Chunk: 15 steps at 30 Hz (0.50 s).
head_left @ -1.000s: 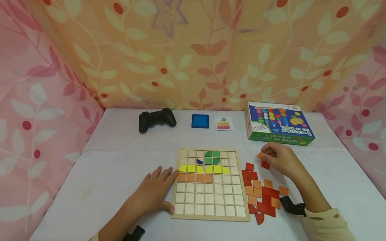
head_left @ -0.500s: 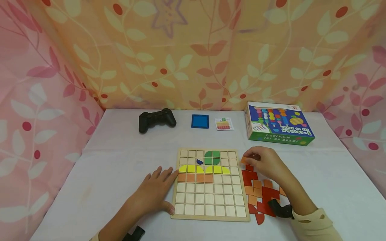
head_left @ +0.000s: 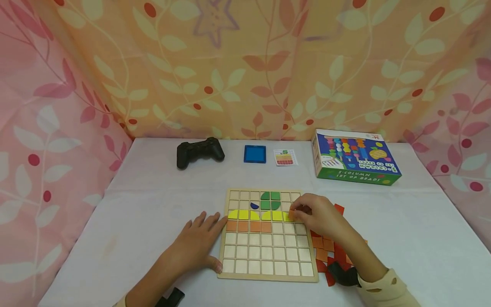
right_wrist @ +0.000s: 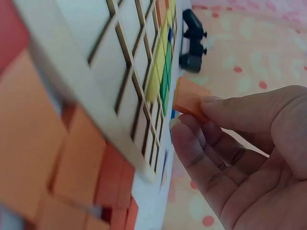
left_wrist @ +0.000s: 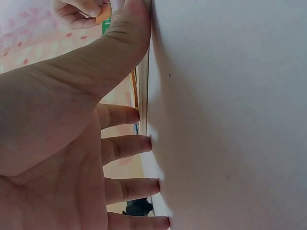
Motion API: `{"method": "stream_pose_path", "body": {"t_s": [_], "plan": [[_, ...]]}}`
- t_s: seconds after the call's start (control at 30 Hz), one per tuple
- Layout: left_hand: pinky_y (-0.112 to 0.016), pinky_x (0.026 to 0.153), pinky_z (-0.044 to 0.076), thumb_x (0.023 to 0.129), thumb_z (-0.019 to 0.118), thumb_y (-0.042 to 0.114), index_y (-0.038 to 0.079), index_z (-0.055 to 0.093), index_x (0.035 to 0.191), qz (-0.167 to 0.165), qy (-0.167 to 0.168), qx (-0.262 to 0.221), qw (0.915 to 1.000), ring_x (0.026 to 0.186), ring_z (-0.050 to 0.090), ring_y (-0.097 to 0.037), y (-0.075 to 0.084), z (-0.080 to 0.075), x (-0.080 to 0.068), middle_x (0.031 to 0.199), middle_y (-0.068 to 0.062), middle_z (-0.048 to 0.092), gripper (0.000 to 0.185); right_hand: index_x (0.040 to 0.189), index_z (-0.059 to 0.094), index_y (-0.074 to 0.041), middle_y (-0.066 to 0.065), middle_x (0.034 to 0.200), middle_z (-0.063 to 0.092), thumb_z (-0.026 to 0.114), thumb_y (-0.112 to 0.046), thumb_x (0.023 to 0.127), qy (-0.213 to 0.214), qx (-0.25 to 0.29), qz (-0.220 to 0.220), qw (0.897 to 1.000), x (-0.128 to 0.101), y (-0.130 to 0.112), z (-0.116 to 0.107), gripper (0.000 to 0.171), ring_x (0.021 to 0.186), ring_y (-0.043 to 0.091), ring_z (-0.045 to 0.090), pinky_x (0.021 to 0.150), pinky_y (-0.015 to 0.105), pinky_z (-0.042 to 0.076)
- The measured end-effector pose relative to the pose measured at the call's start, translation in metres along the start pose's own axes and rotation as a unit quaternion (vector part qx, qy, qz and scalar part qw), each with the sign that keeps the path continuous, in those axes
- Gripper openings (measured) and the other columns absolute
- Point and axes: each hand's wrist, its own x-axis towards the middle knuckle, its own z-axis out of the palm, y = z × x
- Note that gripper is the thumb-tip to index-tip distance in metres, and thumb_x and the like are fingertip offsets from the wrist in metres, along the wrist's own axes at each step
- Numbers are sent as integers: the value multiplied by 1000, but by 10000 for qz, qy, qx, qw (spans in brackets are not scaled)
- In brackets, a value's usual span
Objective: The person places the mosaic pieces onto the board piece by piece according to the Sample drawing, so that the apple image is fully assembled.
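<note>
- Wooden board [head_left: 267,273] is lying flat on the table [head_left: 126,221], its grid part filled: an orange row [head_left: 249,226], a yellow row [head_left: 261,215] above it, green pieces [head_left: 270,200] at the far edge.
- Left hand [head_left: 197,245] is resting palm down, fingers spread and straight, thumb and fingertips touching the board's left rim; judged to be steadying it.
- Right hand [head_left: 318,215] is hovering over the board's right side, wrist raised, thumb and fingers pinching an orange tile [right_wrist: 188,99] clear of the grid.
- Seating the tile well is judged to call for holding it level, squaring its edges to a cell just beside the orange row, and lowering it straight.
- Loose tiles [head_left: 326,247], orange and red, are lying just right of the board.
- Farther off: a controller [head_left: 199,152], a blue tray [head_left: 255,154], a card [head_left: 285,157], a box [head_left: 354,157].
</note>
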Motion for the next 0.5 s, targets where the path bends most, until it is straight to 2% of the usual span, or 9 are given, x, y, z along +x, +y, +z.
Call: {"method": "stream_pose_path", "body": {"t_s": [0.3, 0.5], "plan": [[-69, 103, 34, 53, 87, 66, 13, 40, 155, 5, -50, -20, 10000, 141, 30, -50, 1, -1, 0, 156, -16, 39, 124, 91, 74, -14, -8, 84, 63, 76, -7, 89, -408, -99, -107, 9991, 4, -4, 19, 7, 77, 13, 55, 70, 28, 52], [-69, 103, 33, 53, 89, 63, 12, 41, 154, 6, -53, -47, 10000, 141, 31, -50, 1, -1, 0, 155, -17, 40, 123, 88, 73, -15, -10, 82, 61, 75, -7, 89, -478, -242, -200, 9984, 3, -6, 27, 9, 76, 11, 55, 69, 28, 51]]}}
